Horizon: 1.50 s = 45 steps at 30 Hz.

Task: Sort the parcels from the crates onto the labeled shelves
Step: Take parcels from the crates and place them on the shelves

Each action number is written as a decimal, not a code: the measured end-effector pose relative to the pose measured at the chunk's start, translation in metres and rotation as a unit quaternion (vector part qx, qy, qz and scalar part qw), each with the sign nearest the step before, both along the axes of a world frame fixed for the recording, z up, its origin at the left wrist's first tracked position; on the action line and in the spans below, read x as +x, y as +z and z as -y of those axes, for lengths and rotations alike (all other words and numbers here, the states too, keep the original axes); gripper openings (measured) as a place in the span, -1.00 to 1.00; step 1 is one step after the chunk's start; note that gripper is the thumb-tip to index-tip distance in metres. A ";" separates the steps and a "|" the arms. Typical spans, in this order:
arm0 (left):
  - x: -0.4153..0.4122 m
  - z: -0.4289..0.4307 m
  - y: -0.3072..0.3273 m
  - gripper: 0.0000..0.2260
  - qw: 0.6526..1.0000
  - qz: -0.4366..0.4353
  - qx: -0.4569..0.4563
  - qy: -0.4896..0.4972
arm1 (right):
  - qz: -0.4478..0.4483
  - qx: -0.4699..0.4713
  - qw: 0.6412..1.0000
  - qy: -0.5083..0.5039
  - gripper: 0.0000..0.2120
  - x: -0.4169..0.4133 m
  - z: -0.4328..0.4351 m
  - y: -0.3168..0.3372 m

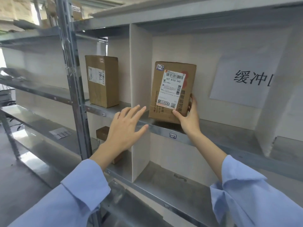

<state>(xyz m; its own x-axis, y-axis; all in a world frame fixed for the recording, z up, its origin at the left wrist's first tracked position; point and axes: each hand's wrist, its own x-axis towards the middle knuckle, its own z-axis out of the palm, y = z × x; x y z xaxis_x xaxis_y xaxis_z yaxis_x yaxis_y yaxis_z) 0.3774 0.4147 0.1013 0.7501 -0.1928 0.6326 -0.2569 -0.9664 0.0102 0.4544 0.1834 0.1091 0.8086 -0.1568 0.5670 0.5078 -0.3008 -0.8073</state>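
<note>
A brown cardboard parcel (172, 90) with a white shipping label and a "1-2" sticker stands upright, tilted slightly, in the shelf bay marked 1-2 (172, 136). My right hand (188, 118) grips its lower right corner, thumb on the front face and fingers round the side. My left hand (127, 126) hovers with fingers spread in front of the shelf edge, left of the parcel and not touching it. A second brown parcel (103, 81) stands upright in the neighbouring bay marked 1-1 (104, 114).
A white divider panel (141, 66) separates the two bays. A white sheet with large black characters (242, 81) hangs at the back right. A small brown box (102, 133) sits on the lower shelf behind my left hand. A metal upright (73, 79) stands to the left.
</note>
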 end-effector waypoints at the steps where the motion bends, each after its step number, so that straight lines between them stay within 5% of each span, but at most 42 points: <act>1: 0.007 -0.003 0.001 -0.37 1.000 0.001 0.009 -0.004 | -0.001 -0.005 1.000 -0.008 -0.13 0.008 -0.003 -0.001; 16: 0.084 -0.038 0.019 -0.32 0.991 -0.005 0.053 -0.124 | -0.063 -0.042 0.991 -0.108 -0.12 0.039 -0.030 -0.010; 22: 0.083 0.000 0.009 -0.36 0.969 -0.001 0.068 -0.237 | -0.081 -0.134 0.966 -0.208 -0.30 -0.007 -0.008 -0.008; 27: 0.073 0.070 0.001 -0.35 0.941 -0.016 0.053 -0.334 | -0.147 -0.248 0.913 -0.288 -0.40 -0.076 0.035 -0.011; 34: 0.001 0.201 -0.013 -0.33 0.861 -0.042 0.037 -0.506 | -0.228 -0.359 0.797 -0.429 -0.41 -0.217 0.103 -0.015; 41: -0.098 0.325 -0.024 -0.30 0.789 -0.049 0.073 -0.609 | -0.333 -0.391 0.651 -0.559 -0.35 -0.357 0.186 -0.031; 45: -0.163 0.397 -0.028 -0.25 0.760 -0.043 0.088 -0.642 | -0.374 -0.363 0.604 -0.603 -0.36 -0.442 0.232 -0.043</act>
<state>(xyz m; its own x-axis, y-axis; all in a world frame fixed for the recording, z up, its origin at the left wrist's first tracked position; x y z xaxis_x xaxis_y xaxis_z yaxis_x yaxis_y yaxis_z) 0.2145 0.0174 0.0732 -0.0905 -0.8775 0.4710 -0.9956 0.0919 -0.0201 0.0120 -0.0485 0.0664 0.4274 -0.8165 0.3881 -0.8589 -0.5008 -0.1076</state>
